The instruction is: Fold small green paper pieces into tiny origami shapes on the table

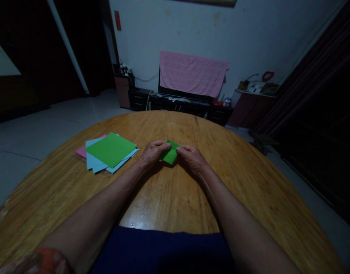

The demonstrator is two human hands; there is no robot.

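Note:
A small folded piece of green paper (170,155) is held between both hands, just over the middle of the wooden table. My left hand (154,153) pinches its left side, thumb on top. On the opposite side, my right hand (192,157) grips the upper right edge between thumb and fingers. The fingers beneath the paper are partly hidden. To the left lies a loose stack of square paper sheets, with a green sheet (111,149) on top, light blue sheets (92,161) fanned below it and a pink sheet (81,152) sticking out.
The round wooden table (169,201) fills the foreground. Beyond its far edge stands a low black cabinet (180,107) bearing a screen covered by a pink cloth (192,74). A side cabinet (249,108) with several items is at the right, near a dark curtain (300,64).

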